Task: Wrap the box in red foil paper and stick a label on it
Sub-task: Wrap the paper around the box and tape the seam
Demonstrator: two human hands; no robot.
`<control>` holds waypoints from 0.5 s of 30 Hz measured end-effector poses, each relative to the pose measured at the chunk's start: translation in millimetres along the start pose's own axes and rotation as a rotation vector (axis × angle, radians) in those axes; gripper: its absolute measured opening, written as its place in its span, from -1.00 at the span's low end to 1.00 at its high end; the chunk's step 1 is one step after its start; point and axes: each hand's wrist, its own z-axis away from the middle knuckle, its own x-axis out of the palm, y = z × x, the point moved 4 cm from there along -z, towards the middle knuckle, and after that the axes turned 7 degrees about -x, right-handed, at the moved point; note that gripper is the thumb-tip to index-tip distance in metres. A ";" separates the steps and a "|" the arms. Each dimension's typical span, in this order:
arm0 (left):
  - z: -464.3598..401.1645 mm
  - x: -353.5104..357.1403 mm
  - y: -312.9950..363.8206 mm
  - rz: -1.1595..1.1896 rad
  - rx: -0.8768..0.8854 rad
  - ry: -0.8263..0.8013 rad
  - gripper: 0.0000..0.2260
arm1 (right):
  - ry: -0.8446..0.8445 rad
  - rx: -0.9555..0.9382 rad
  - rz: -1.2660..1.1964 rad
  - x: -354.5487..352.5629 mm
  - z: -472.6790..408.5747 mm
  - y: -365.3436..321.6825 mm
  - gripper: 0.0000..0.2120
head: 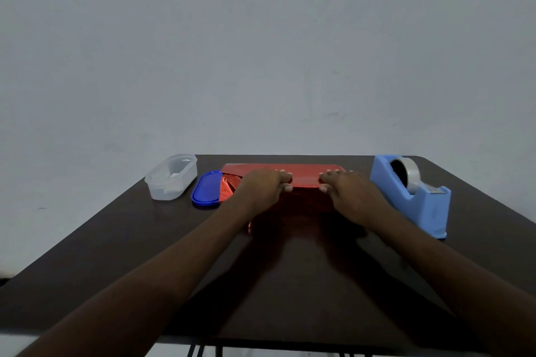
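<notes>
The box lies at the far middle of the dark table, covered in shiny red foil paper (304, 180); no bare box surface shows. My left hand (261, 188) lies on the top left part of the foil, fingers bent over the upper edge, thumb on the near face. My right hand (352, 191) mirrors it on the right part, fingers over the top and thumb in front. At the left end the foil stands open and crumpled (227, 188). No label is visible on the wrapping.
A blue oval lid (206, 189) lies flat just left of the foil. Further left stands a clear plastic container (171, 177) holding small white pieces. A light blue tape dispenser (414, 194) with a tape roll stands to the right. The dark table (145, 255) extends toward me.
</notes>
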 end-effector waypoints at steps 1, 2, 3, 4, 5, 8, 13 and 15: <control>0.5 0.5 -2.0 0.015 -0.011 0.020 -0.65 | -0.011 0.008 0.001 -1.4 1.3 1.9 -0.72; 0.7 0.9 -3.5 0.032 -0.017 0.036 -0.66 | -0.006 0.014 0.002 -2.7 1.8 4.1 -0.72; 0.9 1.1 -4.2 0.043 -0.018 0.044 -0.66 | 0.009 0.022 0.002 -3.7 1.4 6.1 -0.72; 1.0 1.1 -4.3 0.049 -0.019 0.049 -0.66 | 0.030 0.031 -0.001 -4.9 0.8 7.5 -0.72; 0.7 2.0 -4.4 0.058 -0.023 0.050 -0.66 | 0.052 0.042 -0.008 -5.4 0.2 8.6 -0.71; -0.1 3.6 -6.9 0.093 -0.035 0.070 -0.66 | 0.103 0.063 -0.023 -4.4 -1.1 9.6 -0.70; 1.1 6.0 -11.5 0.122 -0.011 0.113 -0.66 | 0.140 0.085 0.024 -3.4 -0.2 10.5 -0.72; 4.7 5.2 -10.3 0.117 0.004 0.139 -0.65 | 0.138 0.093 0.060 -3.9 0.0 10.0 -0.72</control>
